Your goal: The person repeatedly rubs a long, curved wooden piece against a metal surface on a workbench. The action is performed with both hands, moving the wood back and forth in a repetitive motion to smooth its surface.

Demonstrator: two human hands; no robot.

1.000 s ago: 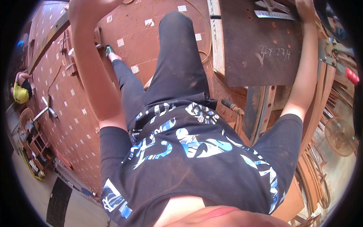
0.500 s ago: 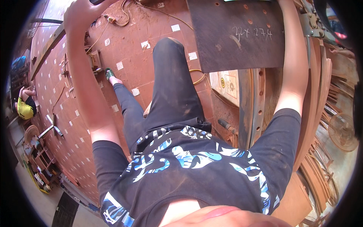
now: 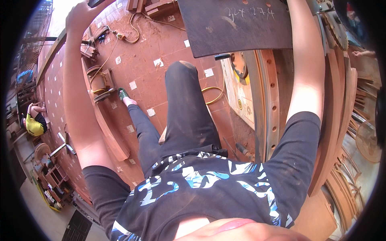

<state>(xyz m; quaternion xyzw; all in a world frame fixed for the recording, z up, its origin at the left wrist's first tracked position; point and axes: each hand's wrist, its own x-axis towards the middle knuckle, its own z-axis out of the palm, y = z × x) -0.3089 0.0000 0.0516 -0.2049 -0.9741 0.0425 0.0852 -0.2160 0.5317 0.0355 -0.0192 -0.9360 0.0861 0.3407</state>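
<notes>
My left hand (image 3: 79,18) is raised at the upper left, its fingers closed around a dark object (image 3: 95,3) that the top edge cuts off; its kind is not clear. My right forearm (image 3: 307,60) reaches up past the right side of a dark flat board (image 3: 241,34) with chalk-like marks. The right hand itself is beyond the top edge, so its grip is hidden. Under the board's near edge a handwheel (image 3: 239,64) with a black handle (image 3: 222,57) shows on a pale machine cabinet (image 3: 240,94).
Curved wooden pieces (image 3: 331,116) stand close by my right arm. A toothed disc (image 3: 337,32) is at the upper right. Cords (image 3: 132,30) and sawdust lie on the red tiled floor (image 3: 140,72). A wooden beam (image 3: 110,130) lies left of my leg. Someone in yellow (image 3: 35,124) sits far left.
The whole view has shifted. The board sits higher and farther left in it, and the handwheel has come into sight below it. My left hand stays closed on the dark object.
</notes>
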